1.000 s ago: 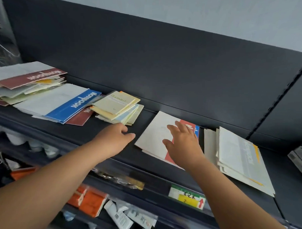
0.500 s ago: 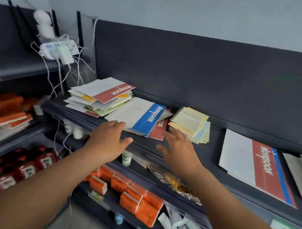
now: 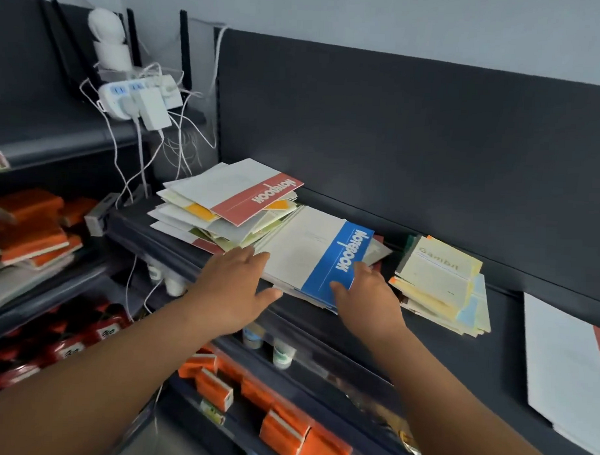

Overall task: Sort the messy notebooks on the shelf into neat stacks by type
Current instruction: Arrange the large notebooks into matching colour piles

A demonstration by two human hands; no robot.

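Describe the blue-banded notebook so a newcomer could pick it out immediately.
On the dark upper shelf, three piles sit in a row. The blue-banded notebook tops the middle pile, between the messy heap and the small yellow Gambit pads, with both hands at its near edge. It alone has a bright blue band; the heap's top notebook has a red one.

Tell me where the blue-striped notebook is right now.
In the head view, the blue-striped notebook lies mid-shelf, between the messy pile on its left and the small Gambit pads on its right, both hands at its front edge.
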